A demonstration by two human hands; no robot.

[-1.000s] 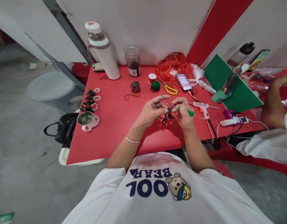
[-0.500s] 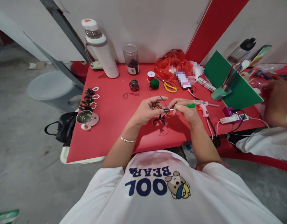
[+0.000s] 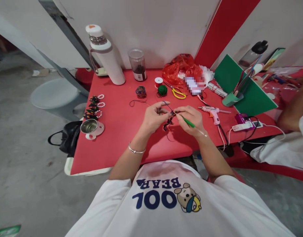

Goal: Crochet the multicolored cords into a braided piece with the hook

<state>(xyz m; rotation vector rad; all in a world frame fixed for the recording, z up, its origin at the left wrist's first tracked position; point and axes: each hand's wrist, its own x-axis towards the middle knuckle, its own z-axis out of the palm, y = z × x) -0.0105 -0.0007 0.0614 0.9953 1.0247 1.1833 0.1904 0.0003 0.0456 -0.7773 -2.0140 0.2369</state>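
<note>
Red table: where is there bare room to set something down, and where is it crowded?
Bare red table lies between the steel cup and the left hand, and along the near edge. Behind and right of it, crowded: yellow-handled scissors, orange plastic bag, pink glue gun, white power strip.

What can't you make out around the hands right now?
Head view throughout:
1. Tip of the green hook: hidden among the fingers of the right hand.
2. Stitches of the cord piece in the left hand: too small.
3. Item beside the orange bag: blurred.
4. Hand on the co-worker's arm: cut off by the right edge.
</note>
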